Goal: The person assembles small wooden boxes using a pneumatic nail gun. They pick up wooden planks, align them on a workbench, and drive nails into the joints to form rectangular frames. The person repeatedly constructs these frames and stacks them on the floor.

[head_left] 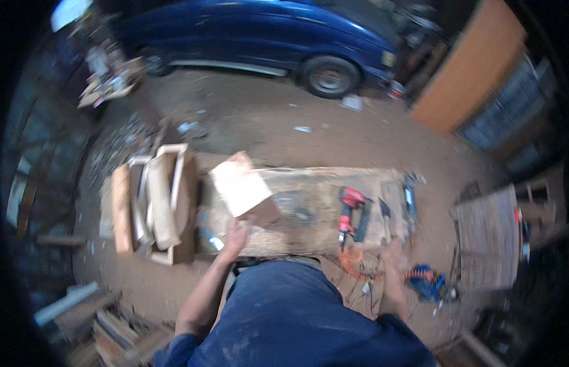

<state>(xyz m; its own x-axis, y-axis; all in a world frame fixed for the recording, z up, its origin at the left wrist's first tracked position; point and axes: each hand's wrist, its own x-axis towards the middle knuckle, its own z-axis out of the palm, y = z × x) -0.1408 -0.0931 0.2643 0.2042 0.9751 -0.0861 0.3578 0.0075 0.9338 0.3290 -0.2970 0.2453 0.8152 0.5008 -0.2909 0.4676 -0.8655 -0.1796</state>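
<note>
My left hand [236, 233] grips the near edge of a pale square wooden board [241, 188] and holds it tilted up over the workbench [309, 235]. My right hand [393, 254] is blurred low at the bench's right front edge, close to a coiled orange hose [358, 264]; whether it holds anything I cannot tell. A red and black nail gun [350, 211] lies on the bench between the two hands.
Stacked wooden frames and boards [155, 202] sit at the bench's left end. Hand tools [409, 200] lie at its right end. A blue car [260, 33] stands beyond on the dirt floor. Timber offcuts [107, 324] lie lower left, a wooden panel [489, 235] at right.
</note>
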